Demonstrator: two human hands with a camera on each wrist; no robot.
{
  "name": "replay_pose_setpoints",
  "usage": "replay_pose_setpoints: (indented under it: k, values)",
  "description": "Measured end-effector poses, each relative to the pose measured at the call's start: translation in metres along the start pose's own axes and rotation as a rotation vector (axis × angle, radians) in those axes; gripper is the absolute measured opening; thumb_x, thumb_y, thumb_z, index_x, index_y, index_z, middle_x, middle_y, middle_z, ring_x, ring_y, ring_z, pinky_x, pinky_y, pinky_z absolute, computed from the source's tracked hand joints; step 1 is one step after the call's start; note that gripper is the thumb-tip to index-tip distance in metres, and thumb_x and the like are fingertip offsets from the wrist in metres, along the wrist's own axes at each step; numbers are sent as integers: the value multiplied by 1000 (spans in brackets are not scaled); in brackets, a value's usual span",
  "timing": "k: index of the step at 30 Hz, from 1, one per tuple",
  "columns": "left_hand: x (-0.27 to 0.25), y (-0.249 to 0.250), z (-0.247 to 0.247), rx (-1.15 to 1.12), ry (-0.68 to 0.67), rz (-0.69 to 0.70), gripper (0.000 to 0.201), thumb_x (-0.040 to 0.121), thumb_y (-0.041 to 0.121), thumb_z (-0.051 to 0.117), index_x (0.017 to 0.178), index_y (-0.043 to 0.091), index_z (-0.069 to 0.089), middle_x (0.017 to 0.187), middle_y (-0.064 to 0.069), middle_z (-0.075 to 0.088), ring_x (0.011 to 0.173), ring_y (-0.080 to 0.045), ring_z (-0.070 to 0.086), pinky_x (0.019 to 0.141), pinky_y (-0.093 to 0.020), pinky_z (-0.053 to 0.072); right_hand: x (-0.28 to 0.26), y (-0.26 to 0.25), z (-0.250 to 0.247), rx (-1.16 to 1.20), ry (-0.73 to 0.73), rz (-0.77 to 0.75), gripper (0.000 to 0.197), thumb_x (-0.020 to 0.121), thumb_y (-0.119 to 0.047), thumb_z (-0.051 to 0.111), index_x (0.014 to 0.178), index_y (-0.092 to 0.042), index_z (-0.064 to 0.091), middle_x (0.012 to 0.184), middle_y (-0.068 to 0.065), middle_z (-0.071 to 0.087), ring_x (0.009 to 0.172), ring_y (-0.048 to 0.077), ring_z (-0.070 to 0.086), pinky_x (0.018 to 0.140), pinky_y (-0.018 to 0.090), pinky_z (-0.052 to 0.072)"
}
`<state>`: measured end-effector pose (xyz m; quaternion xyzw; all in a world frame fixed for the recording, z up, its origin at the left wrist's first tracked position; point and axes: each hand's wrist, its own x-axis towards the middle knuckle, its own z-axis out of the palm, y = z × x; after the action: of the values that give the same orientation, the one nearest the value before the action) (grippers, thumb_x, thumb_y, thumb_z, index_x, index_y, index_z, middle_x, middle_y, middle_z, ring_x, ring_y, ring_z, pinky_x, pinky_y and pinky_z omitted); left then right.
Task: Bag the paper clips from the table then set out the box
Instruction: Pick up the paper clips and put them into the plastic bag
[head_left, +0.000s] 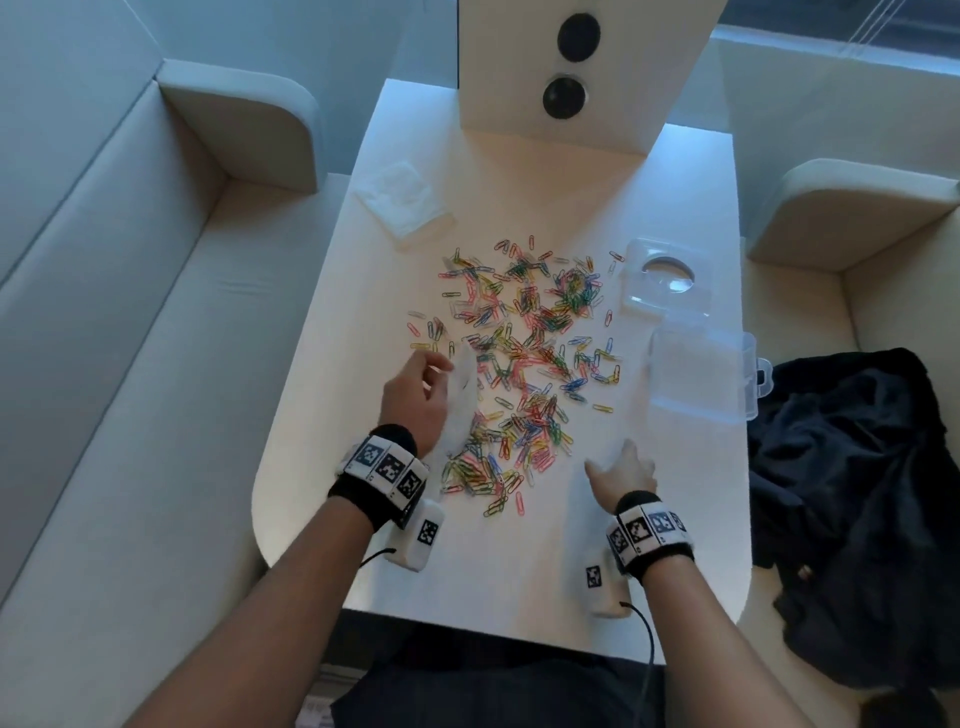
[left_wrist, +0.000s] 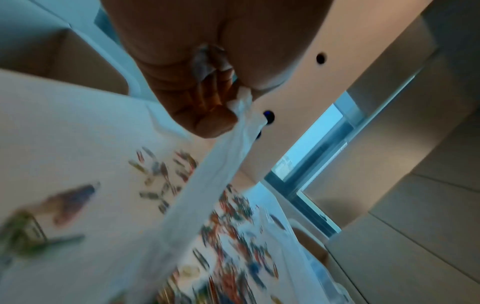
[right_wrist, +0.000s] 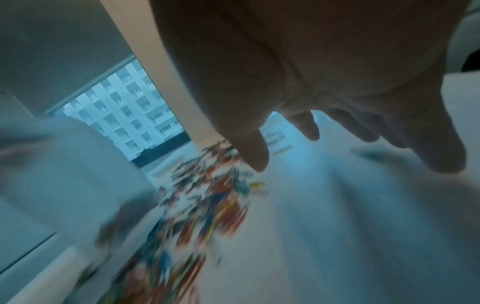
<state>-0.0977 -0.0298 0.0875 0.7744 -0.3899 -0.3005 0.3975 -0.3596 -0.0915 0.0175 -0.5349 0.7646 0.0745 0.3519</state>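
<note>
Your left hand (head_left: 415, 400) is closed in a pinch on the top edge of a thin white plastic bag (head_left: 462, 402), which hangs down from the fingers (left_wrist: 207, 121) to the worktop (head_left: 519, 561); the left wrist view shows the film crumpled between thumb and fingers. Your right hand (head_left: 623, 475) is open and holds nothing, with fingers spread just above the worktop, near the close edge of the pile.

Just beyond both hands, and between them, the coloured paper clips (head_left: 524, 364) lie scattered in one wide loose layer. Each clip is light, stiff and smooth, so I judge that single clips will slip from the fingertips; it is better to sweep them together and lift them in small handfuls. Some look hooked in each other, so a handful may pull more clips with it. The bag is very soft and has no shape of its own. It will probably close again unless you keep the mouth open by the rim with the left hand.

Further away than your right hand and a little outward stands the clear plastic box (head_left: 701, 374), with its open lid (head_left: 665, 275) lying behind. It looks light, rigid and a little slippery; take it by the two side walls.

A stack of more bags (head_left: 405, 202) lies far beyond your left hand. The worktop is white, smooth and narrow, with pale sofas on both sides, a dark garment (head_left: 852, 483) on the right one, and a window behind.
</note>
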Motion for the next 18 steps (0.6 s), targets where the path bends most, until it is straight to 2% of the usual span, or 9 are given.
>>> replay_pose_setpoints:
  k: [3, 5, 6, 9, 12, 15, 17, 18]
  values:
    - [2, -2, -45, -33, 95, 0, 13, 99, 12, 51, 103, 19, 60, 77, 4, 58, 50, -10, 51, 49, -19, 43, -9, -11, 38, -21, -33, -65, 79, 94, -38, 54, 154, -15, 8, 159, 25, 1, 146, 42, 5, 119, 47, 13]
    - [4, 0, -73, -39, 156, 29, 13, 98, 11, 51, 103, 18, 60, 72, 5, 55, 42, -6, 48, 45, -23, 45, -13, -30, 55, -47, -17, -165, 81, 95, -39, 52, 154, -14, 3, 159, 25, -4, 148, 40, -3, 120, 45, 5]
    - [5, 1, -85, -46, 186, 41, 13, 98, 10, 51, 102, 18, 61, 70, 6, 54, 40, -5, 47, 45, -26, 46, -14, -39, 62, -66, 2, -210, 81, 95, -39, 52, 154, -14, 3, 159, 25, -3, 148, 40, -2, 120, 45, 5]
    - [6, -2, -111, -38, 262, 58, 14, 97, 11, 52, 102, 19, 63, 68, 6, 53, 43, -7, 46, 51, -32, 50, -8, -60, 73, -177, 69, -301, 80, 94, -37, 51, 155, -18, 2, 160, 20, 4, 146, 43, 7, 119, 47, 12]
    - [3, -13, -118, -1, 266, 36, 13, 97, 13, 53, 100, 21, 63, 69, 5, 53, 51, -17, 48, 53, -32, 49, -4, -72, 73, -309, 130, -423, 74, 92, -25, 51, 154, -23, 11, 160, 16, 13, 142, 41, 20, 113, 48, 30]
    - [-3, -30, -104, 41, 205, 20, 13, 97, 12, 55, 98, 23, 61, 69, 5, 53, 50, -14, 48, 50, -27, 44, -3, -74, 61, -425, 154, -566, 71, 84, -8, 58, 148, -21, 29, 151, 14, 30, 129, 36, 36, 101, 43, 45]
    - [-5, -41, -90, 56, 141, -9, 13, 96, 12, 56, 98, 23, 63, 69, 5, 54, 51, -14, 49, 52, -31, 50, 7, -68, 53, -402, 181, -643, 59, 82, -3, 63, 137, -16, 47, 135, 11, 47, 118, 32, 46, 95, 38, 49]
    - [-1, -35, -69, 28, 69, -7, 14, 96, 12, 56, 98, 23, 64, 70, 5, 54, 53, -15, 51, 55, -34, 54, 13, -55, 33, -386, 232, -638, 50, 82, 0, 62, 130, -14, 56, 125, 10, 53, 112, 30, 51, 93, 36, 51]
